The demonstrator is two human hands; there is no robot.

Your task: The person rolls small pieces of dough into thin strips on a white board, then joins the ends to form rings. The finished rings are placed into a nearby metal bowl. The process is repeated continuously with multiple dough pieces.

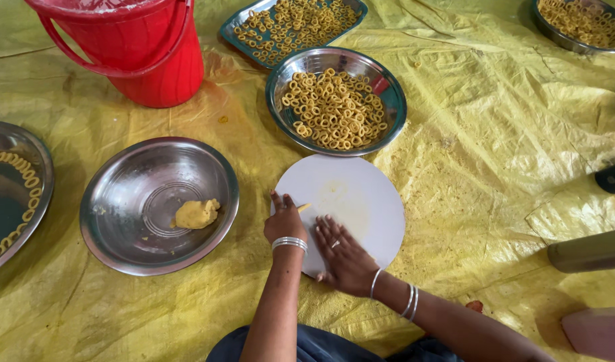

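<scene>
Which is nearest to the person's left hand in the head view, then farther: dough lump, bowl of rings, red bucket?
From the left hand:
1. Dough lump, in the steel bowl to its left.
2. Bowl of rings, straight ahead past the white board.
3. Red bucket, far upper left.

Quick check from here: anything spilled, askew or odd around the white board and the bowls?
Mostly tidy. A few yellow crumbs lie loose on the yellow sheet near the red bucket, and the white board carries a yellowish smear. Bowls sit level.

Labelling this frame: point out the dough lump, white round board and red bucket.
yellow dough lump (196, 214), head view, its middle
white round board (361, 194), head view, bare top
red plastic bucket (161, 57), head view, side wall
</scene>
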